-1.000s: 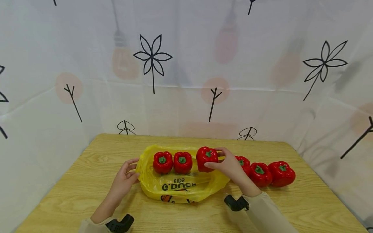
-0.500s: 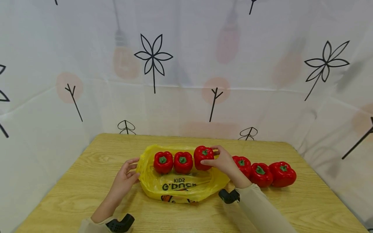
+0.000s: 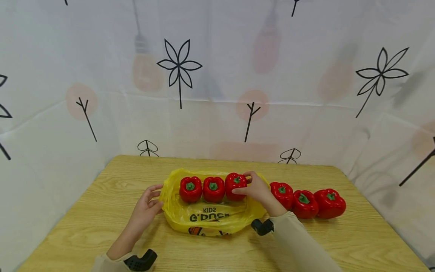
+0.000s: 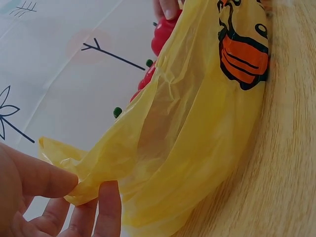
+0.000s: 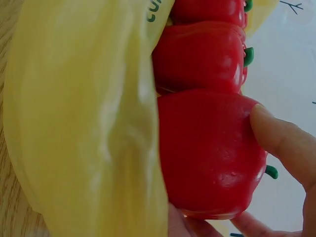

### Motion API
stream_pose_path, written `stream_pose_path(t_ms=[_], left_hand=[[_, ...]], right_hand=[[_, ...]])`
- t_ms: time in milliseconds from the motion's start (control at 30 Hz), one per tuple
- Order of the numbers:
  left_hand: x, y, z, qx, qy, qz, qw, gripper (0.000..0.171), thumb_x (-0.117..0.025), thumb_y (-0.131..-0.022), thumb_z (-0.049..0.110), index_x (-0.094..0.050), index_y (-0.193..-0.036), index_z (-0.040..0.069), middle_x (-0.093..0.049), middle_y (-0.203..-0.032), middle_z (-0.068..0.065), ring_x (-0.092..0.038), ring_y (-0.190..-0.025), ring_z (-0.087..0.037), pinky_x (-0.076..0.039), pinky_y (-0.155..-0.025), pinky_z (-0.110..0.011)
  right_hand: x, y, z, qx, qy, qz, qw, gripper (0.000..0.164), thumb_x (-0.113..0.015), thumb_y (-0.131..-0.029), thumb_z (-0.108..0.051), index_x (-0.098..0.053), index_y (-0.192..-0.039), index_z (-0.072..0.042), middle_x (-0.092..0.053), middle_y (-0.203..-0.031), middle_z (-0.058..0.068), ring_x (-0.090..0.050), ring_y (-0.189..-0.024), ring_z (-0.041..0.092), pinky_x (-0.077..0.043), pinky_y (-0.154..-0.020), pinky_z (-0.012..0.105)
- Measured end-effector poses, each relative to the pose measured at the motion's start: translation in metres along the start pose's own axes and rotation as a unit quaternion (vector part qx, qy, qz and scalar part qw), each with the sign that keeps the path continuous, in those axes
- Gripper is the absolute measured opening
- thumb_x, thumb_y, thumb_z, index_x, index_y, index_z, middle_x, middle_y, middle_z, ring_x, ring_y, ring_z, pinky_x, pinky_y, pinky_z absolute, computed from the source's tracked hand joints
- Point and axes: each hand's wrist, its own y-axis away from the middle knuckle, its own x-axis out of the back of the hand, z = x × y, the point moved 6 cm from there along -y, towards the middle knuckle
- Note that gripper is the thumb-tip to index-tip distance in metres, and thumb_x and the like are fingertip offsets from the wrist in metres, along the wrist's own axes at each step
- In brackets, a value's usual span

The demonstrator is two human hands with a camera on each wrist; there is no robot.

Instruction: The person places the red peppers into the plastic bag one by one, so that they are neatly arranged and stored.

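A yellow plastic bag (image 3: 217, 223) with black print lies opened on the table. Two red bell peppers with green stems, one at the left (image 3: 190, 189) and one in the middle (image 3: 213, 189), stand side by side in it. My right hand (image 3: 256, 189) grips a third bell pepper (image 3: 235, 186) beside them, thumb and fingers on opposite sides, as the right wrist view shows too. At the bag's left edge my left hand (image 3: 147, 204) pinches the rim; in the left wrist view the thumb and fingers hold the yellow plastic (image 4: 89, 177).
Three more red bell peppers, one partly behind the right wrist (image 3: 282, 194), one in the middle (image 3: 305, 204) and one at the right (image 3: 329, 203), sit in a row right of the bag. A patterned white cloth (image 3: 217, 124) hangs behind the wooden table (image 3: 112, 189).
My right hand has moved left and then down with the bell pepper, bringing it close to the middle one in the bag. The left hand stays at the bag's rim.
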Motion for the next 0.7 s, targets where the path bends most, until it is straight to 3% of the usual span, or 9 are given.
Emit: stream_pose_path(t_ms=[700], left_hand=[[-0.0012,-0.0010,-0.0003,0.001,-0.001,0.001,1.0000,0.047,-0.047,-0.092,-0.009,-0.039,-0.134,0.011,-0.045,-0.124,-0.018,-0.054,-0.102,-0.029,-0.051,-0.080,-0.039]], right_hand=[[0.0057,0.0050,-0.0076,0.004,0.040,-0.014,0.999,0.070,-0.079,-0.075,-0.016,-0.042,-0.132,0.000,-0.050,-0.123,0.025,-0.051,-0.106,0.038,-0.046,-0.087,0.049]])
